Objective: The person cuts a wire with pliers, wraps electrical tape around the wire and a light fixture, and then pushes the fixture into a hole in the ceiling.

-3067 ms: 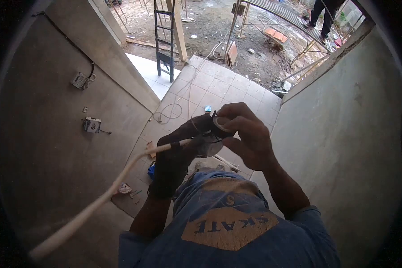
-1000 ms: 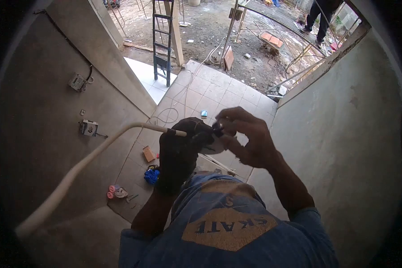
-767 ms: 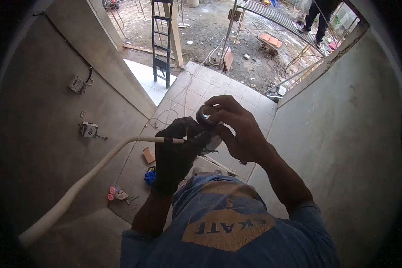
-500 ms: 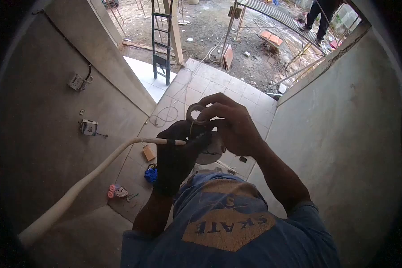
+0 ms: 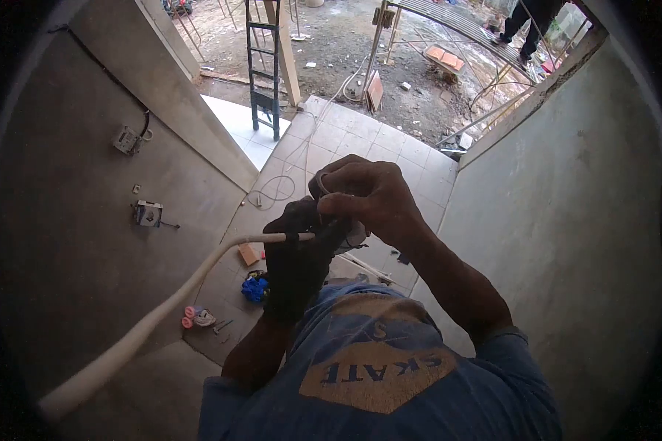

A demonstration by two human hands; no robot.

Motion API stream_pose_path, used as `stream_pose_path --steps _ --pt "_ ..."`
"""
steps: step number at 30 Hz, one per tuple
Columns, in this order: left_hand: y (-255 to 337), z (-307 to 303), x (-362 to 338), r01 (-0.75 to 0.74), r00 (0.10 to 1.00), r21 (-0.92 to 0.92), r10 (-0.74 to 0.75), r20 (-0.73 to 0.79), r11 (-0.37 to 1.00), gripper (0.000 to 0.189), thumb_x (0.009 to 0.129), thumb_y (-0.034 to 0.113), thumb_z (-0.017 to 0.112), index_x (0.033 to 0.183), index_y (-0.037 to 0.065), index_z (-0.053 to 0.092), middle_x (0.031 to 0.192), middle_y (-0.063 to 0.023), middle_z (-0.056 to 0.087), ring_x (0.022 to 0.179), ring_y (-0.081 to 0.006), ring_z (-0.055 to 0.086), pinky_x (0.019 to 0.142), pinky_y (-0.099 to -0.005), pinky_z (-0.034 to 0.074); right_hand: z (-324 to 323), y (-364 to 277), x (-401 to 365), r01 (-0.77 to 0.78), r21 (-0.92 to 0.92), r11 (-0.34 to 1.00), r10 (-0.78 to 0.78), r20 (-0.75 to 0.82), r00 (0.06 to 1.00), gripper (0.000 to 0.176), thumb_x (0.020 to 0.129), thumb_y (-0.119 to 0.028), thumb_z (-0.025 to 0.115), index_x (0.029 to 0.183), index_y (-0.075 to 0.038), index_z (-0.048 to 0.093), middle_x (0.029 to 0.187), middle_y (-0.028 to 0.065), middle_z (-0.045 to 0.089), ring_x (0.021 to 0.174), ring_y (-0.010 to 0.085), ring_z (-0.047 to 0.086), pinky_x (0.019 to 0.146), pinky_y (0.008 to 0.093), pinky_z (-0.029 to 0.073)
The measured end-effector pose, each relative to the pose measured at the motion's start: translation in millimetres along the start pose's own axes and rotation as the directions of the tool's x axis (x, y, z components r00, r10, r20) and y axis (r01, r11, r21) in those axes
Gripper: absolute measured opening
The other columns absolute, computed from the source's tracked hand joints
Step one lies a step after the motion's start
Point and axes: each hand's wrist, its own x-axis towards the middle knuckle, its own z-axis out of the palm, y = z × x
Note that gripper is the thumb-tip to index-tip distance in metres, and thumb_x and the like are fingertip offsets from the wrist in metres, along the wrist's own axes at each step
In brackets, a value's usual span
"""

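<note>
My left hand (image 5: 296,261), in a black glove, is closed around the end of a cream-coloured cable or hose (image 5: 165,309) that runs up from the lower left. A dark wrap circles the cable near its tip. Under the same hand, a pale rounded object (image 5: 357,234) shows in part; its kind is hidden. My bare right hand (image 5: 379,202) grips a roll of tape (image 5: 317,187) just above the gloved fingers, thumb in front. A thin strip seems to hang from the roll toward the cable.
On the left wall are open electrical boxes (image 5: 148,214) with wires. A ladder (image 5: 265,81) stands at the doorway, with a thin cable (image 5: 272,192) on the tiles. A brick (image 5: 248,254) and a blue bundle (image 5: 254,287) lie below. A person (image 5: 526,29) stands on scaffolding outside.
The tape roll has turned from facing me to nearly edge-on, with my right thumb now across its front. The pale rounded object is more covered. My left hand shifted slightly right.
</note>
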Motion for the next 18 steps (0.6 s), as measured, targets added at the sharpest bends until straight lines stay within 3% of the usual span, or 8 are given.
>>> stream_pose_path --steps 3,6,9,11,13,14,16,18 --pt "-9.6 5.9 -3.9 -0.107 0.991 -0.018 0.106 -0.078 0.994 0.02 0.092 0.022 0.077 0.097 0.002 0.075 0.081 -0.0096 0.074 0.066 -0.0165 0.072 0.055 -0.0288 0.057 -6.1 2.1 -0.3 0.031 0.031 0.999 -0.032 0.006 0.999 0.025 0.088 -0.016 0.081 0.105 0.002 0.077 0.124 0.0194 0.068 0.11 0.026 0.069 0.099 0.0381 0.056" --pt "7.1 -2.1 -3.4 0.14 0.989 0.133 -0.145 0.032 0.981 0.016 0.091 0.014 0.078 0.099 0.002 0.073 0.091 -0.0118 0.073 0.081 -0.0207 0.073 0.069 -0.0331 0.06 -1.4 -1.1 -4.8 0.134 0.202 0.97 -0.134 -0.014 0.991 0.02 0.09 -0.015 0.079 0.101 0.001 0.077 0.13 0.0202 0.063 0.113 0.0281 0.067 0.098 0.0404 0.057" --pt "3.7 -6.3 -1.7 0.314 0.947 -0.205 -0.321 0.0 0.927 0.013 0.091 0.012 0.076 0.1 0.003 0.073 0.09 -0.0135 0.072 0.083 -0.0231 0.074 0.07 -0.0336 0.061 5.3 -13.3 -13.2 0.185 0.42 0.889 -0.189 -0.033 0.981 0.021 0.09 -0.02 0.08 0.095 0.0 0.075 0.13 0.0211 0.058 0.114 0.0302 0.064 0.094 0.0419 0.057" --pt "-2.8 -8.9 -1.4 -0.193 0.981 0.264 0.186 0.053 0.945 0.011 0.093 0.009 0.073 0.102 0.002 0.073 0.089 -0.0138 0.072 0.083 -0.0234 0.074 0.072 -0.0338 0.062 2.2 -14.5 -19.5 0.135 0.498 0.857 -0.157 0.003 0.988 0.023 0.089 -0.023 0.081 0.092 -0.001 0.074 0.129 0.0216 0.055 0.113 0.0308 0.063 0.092 0.0419 0.057" --pt "-3.4 -5.8 -4.3 -0.11 0.994 0.088 0.11 0.009 0.99 0.011 0.095 0.008 0.071 0.103 0.001 0.073 0.089 -0.0131 0.072 0.083 -0.0222 0.075 0.072 -0.0338 0.062 -4.8 -13.0 -24.7 0.359 0.113 0.926 -0.36 -0.016 0.933 0.028 0.085 -0.027 0.086 0.086 -0.002 0.072 0.115 0.0174 0.059 0.104 0.0261 0.066 0.082 0.0376 0.057" --pt "-2.5 -4.0 -5.6 -0.032 0.999 -0.097 0.03 -0.019 0.995 0.011 0.096 0.006 0.068 0.104 0.0 0.073 0.09 -0.0124 0.073 0.083 -0.0209 0.075 0.072 -0.0337 0.062 -13.9 -14.6 -29.3 0.358 0.113 0.927 -0.359 -0.013 0.933 0.028 0.085 -0.027 0.086 0.086 -0.002 0.072 0.115 0.0174 0.059 0.104 0.0261 0.066 0.082 0.0376 0.057" --pt "8.5 -10.3 -5.8 0.102 0.995 -0.269 -0.096 0.035 0.958 0.012 0.096 0.006 0.068 0.105 0.0 0.073 0.091 -0.0119 0.074 0.083 -0.0198 0.075 0.073 -0.0336 0.062 -30.3 -17.8 -35.8 0.374 -0.29 0.881 -0.36 0.101 0.927 0.028 0.083 -0.027 0.088 0.086 -0.004 0.072 0.103 0.0132 0.063 0.094 0.0231 0.068 0.074 0.0339 0.057" --pt "13.3 -13.4 -8.3 0.242 0.97 -0.425 -0.214 0.111 0.872 0.014 0.096 0.006 0.067 0.107 -0.001 0.073 0.092 -0.0114 0.075 0.084 -0.0188 0.075 0.074 -0.0335 0.062 -32.1 -14.5 -34.0 0.435 -0.338 0.835 -0.427 0.102 0.899 0.022 0.083 -0.023 0.086 0.086 -0.005 0.073 0.095 0.0111 0.066 0.089 0.0223 0.069 0.07 0.0331 0.057"
